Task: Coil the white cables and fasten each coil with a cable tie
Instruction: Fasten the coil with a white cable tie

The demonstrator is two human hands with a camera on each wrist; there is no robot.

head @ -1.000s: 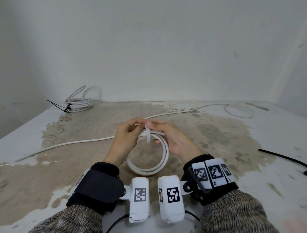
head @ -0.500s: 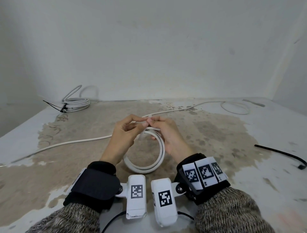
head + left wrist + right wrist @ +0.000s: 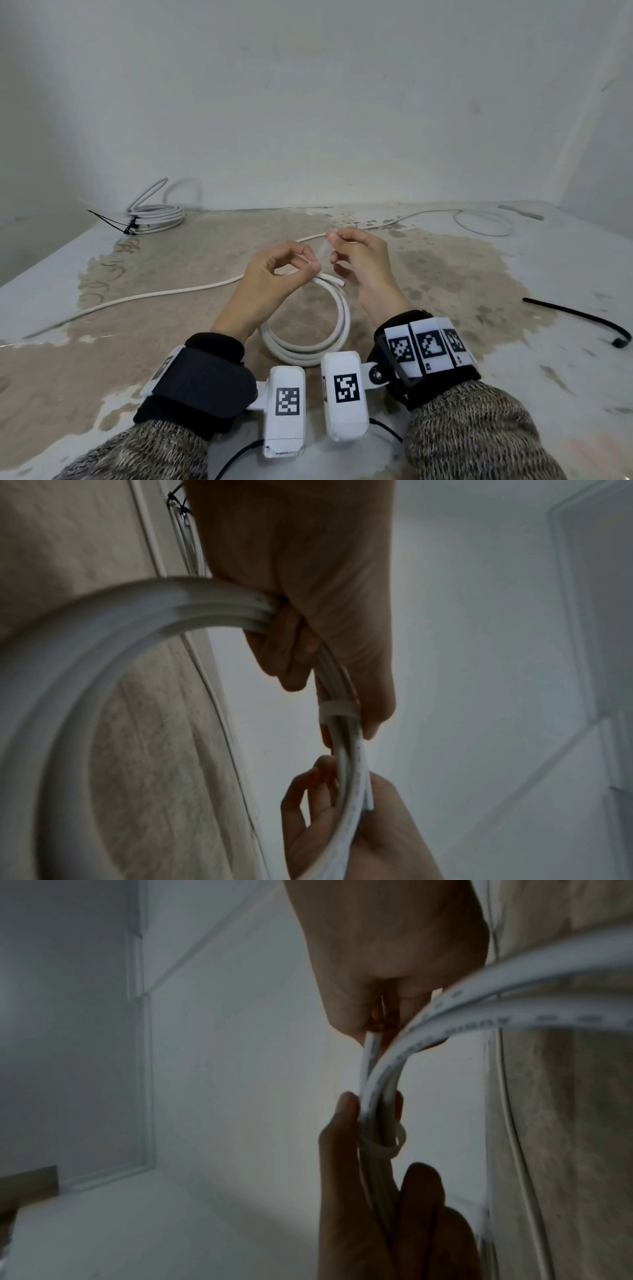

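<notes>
Head view shows the left hand (image 3: 270, 274) gripping the top of a small round coil of white cable (image 3: 337, 329), thumb and fingers curled round the bundled strands, while the coil hangs just above the stained grey-and-tan table (image 3: 479, 274). Beside it, the right hand (image 3: 363, 263) pinches the free tail of a translucent white plastic cable tie (image 3: 322, 247) between thumb and forefinger, raised above the coil. From the left wrist camera, the tie's band is seen looped around the strands just under the left thumb. A loose white cable (image 3: 144, 297) trails across the table behind the hands. At the far left lies a finished white coil bound with a black tie (image 3: 156, 214); a black cable tie (image 3: 579, 317) lies well apart at the right.
</notes>
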